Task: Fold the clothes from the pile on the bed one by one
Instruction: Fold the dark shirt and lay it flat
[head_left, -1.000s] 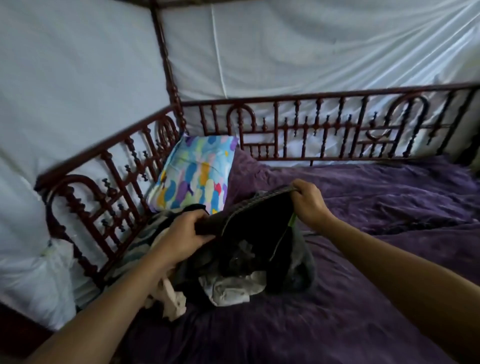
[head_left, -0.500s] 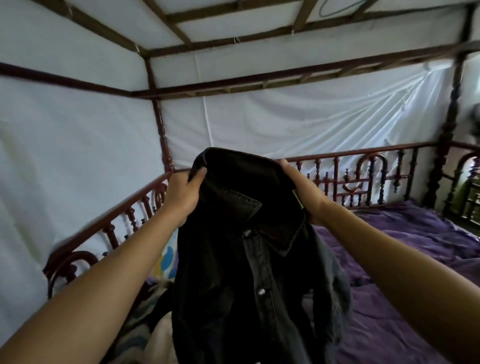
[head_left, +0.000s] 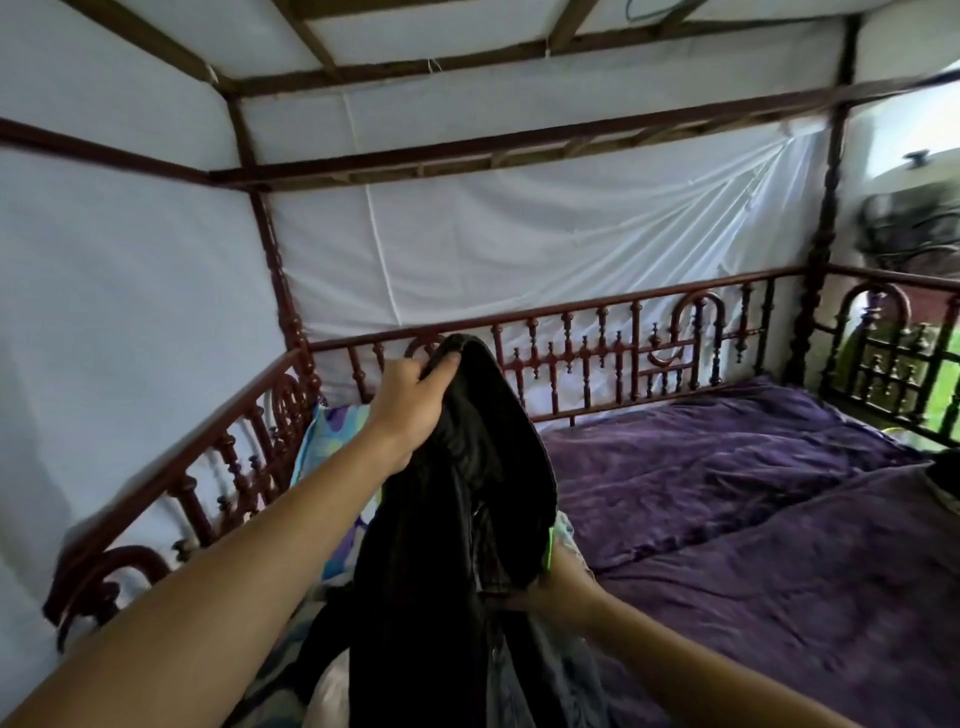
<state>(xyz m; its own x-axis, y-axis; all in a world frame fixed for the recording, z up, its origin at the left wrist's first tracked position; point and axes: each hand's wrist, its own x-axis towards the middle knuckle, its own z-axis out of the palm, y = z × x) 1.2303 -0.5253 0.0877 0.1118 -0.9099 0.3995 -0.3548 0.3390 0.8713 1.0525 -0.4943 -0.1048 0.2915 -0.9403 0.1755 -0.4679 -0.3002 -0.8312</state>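
Note:
A black denim shirt (head_left: 467, 499) hangs in front of me over the left part of the bed. My left hand (head_left: 410, 400) grips its top edge and holds it up high. Lower down, my right hand (head_left: 558, 592) grips the shirt's right side near a green tag; the cloth covers most of its fingers. The rest of the clothes pile (head_left: 332, 696) lies below the shirt at the bottom of the view, mostly hidden behind it.
The purple bedspread (head_left: 753, 519) stretches to the right. A colourful pillow (head_left: 332, 441) leans in the left corner against the dark red railing (head_left: 597, 358). White netting walls the bed. A dark object (head_left: 943, 478) lies at the right edge.
The shirt was lifted from the pile and held up spread by both hands. Now my right hand has dropped lower along the shirt, while my left hand still holds its top up.

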